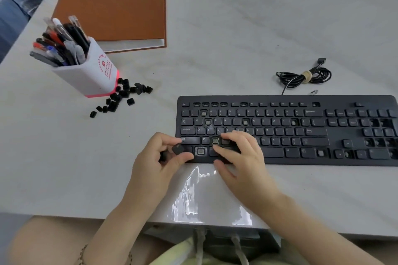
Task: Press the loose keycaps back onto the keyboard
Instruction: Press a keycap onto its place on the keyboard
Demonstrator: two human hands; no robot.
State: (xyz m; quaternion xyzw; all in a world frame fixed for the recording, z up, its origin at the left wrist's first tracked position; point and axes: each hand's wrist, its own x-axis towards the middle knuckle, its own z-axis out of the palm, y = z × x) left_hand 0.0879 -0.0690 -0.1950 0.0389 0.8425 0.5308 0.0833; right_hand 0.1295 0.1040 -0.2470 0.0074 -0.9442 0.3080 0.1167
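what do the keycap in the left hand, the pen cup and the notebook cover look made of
Keycap: matte black plastic, likely; dull sheen, pale printed mark. Pen cup: smooth white plastic or ceramic, unclear. Notebook cover: brown, finely textured, perhaps leatherette.

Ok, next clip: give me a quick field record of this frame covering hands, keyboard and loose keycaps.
left hand: pinches a keycap at the keyboard's lower-left corner
right hand: fingers rest on lower-left keys
keyboard: several sockets empty
loose keycaps: heaped beside the pen holder
status: unfinished
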